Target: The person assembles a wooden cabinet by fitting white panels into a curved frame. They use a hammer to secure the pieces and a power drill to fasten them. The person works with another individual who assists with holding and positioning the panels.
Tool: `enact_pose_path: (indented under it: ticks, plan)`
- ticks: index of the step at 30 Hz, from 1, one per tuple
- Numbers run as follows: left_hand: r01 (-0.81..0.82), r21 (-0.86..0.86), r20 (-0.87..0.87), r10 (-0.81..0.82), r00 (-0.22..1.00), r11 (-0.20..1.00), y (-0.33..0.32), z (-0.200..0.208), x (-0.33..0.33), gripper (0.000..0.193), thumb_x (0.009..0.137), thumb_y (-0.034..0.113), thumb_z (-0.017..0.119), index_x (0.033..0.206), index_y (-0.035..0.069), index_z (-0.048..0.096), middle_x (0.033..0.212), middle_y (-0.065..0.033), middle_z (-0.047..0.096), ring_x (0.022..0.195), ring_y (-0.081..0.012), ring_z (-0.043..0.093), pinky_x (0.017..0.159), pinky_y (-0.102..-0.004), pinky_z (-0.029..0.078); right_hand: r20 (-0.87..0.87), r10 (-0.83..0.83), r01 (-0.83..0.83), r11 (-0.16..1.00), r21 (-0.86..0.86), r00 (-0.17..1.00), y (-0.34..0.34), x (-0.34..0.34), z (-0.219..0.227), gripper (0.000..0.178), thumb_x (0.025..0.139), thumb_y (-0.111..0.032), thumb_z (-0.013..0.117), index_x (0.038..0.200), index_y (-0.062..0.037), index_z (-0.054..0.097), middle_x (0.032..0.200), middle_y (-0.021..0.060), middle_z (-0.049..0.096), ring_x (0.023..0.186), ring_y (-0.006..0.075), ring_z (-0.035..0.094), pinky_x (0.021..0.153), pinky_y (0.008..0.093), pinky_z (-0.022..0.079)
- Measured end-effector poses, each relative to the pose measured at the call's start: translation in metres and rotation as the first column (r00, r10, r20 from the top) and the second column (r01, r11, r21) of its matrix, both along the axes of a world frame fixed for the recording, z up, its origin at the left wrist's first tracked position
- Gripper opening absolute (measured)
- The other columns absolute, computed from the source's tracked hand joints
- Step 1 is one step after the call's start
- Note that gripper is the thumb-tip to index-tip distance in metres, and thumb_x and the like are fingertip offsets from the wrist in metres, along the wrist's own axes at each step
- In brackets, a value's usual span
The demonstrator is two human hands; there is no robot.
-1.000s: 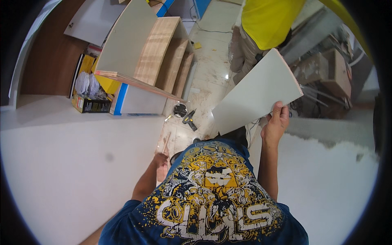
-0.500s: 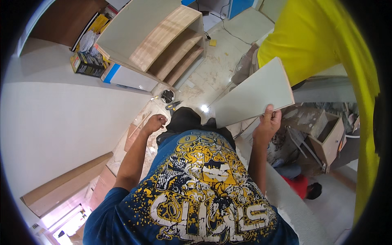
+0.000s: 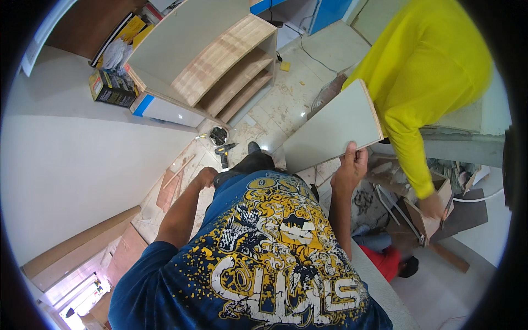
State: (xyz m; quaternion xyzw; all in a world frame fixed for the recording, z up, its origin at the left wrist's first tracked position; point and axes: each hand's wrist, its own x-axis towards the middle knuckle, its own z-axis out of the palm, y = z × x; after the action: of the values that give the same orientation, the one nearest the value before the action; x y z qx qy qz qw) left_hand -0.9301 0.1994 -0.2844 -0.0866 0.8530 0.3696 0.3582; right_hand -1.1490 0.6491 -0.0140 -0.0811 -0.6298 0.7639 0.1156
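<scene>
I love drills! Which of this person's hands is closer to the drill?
Left. In view, the left hand is just lower-left of the drill; the right hand, holding the panel, is farther to its right.

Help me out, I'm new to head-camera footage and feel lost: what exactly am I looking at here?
There is no machine: these are a person's own bare hands, seen from the left of two wide cameras worn on the head, looking down. That wide view bends straight edges. The right hand grips a pale board by its edge. The left hand is beside the dark trousers; whether it holds anything is unclear. On the tiled floor lie a drill and a round tub. The yellow sleeve belongs to a co-worker.
</scene>
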Motion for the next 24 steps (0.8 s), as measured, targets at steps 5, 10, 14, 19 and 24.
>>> enact_pose_path:
  ticks: [5, 10, 14, 19, 24]
  plan:
    - [-0.203, 0.095, -0.036, 0.207, 0.978, 0.975, -0.016, -0.003, -0.055, 0.028, 0.078, 0.013, 0.066, 0.104, 0.005, 0.073, 0.093, -0.0108, 0.073, 0.082, -0.0231, 0.072, 0.072, -0.0361, 0.058, 0.004, 0.004, -0.004, 0.999, 0.038, 1.000, -0.031, -0.018, 0.012, 0.022, 0.103, -0.016, 0.058, 0.117, 0.0009, 0.057, 0.114, 0.0087, 0.063, 0.101, 0.0151, 0.063, 0.090, 0.0324, 0.053]
    - [-0.505, 0.109, 0.219, 0.475, 0.852, 0.856, -0.020, 0.048, -0.128, 0.025, 0.092, 0.019, 0.057, 0.103, 0.002, 0.072, 0.081, -0.0080, 0.069, 0.061, -0.0171, 0.068, 0.051, -0.0295, 0.051, 0.007, -0.041, 0.041, 0.999, 0.035, 0.999, -0.051, -0.032, 0.005, 0.026, 0.102, -0.018, 0.060, 0.119, 0.0008, 0.056, 0.115, 0.0089, 0.063, 0.103, 0.0157, 0.062, 0.091, 0.0318, 0.052]
    - [-0.550, 0.106, 0.269, 0.508, 0.818, 0.829, -0.051, 0.037, -0.147, 0.029, 0.095, 0.024, 0.059, 0.111, 0.001, 0.067, 0.087, -0.0089, 0.067, 0.067, -0.0174, 0.067, 0.054, -0.0296, 0.051, 0.013, -0.085, 0.085, 0.996, -0.037, 0.996, -0.064, -0.044, 0.010, 0.029, 0.101, -0.019, 0.062, 0.122, 0.0011, 0.057, 0.116, 0.0105, 0.063, 0.105, 0.0165, 0.060, 0.094, 0.0327, 0.049]
    - [-0.653, 0.099, 0.291, 0.606, 0.740, 0.751, -0.061, 0.026, -0.139, 0.023, 0.093, 0.020, 0.061, 0.106, 0.002, 0.068, 0.083, -0.0104, 0.067, 0.060, -0.0182, 0.065, 0.046, -0.0289, 0.046, 0.009, -0.143, 0.144, 0.988, -0.060, 0.990, -0.079, -0.068, 0.033, 0.029, 0.099, -0.021, 0.065, 0.119, -0.0009, 0.057, 0.113, 0.0086, 0.062, 0.103, 0.0172, 0.061, 0.089, 0.0326, 0.053]
    - [-0.662, 0.087, 0.333, 0.605, 0.724, 0.744, -0.060, 0.025, -0.111, 0.029, 0.094, 0.030, 0.064, 0.104, 0.003, 0.066, 0.090, -0.0096, 0.069, 0.071, -0.0189, 0.067, 0.057, -0.0308, 0.051, 0.063, -0.123, 0.127, 0.989, -0.076, 0.990, -0.085, -0.086, 0.026, 0.027, 0.098, -0.023, 0.067, 0.114, -0.0039, 0.057, 0.108, 0.0050, 0.062, 0.097, 0.0157, 0.062, 0.082, 0.0333, 0.056]
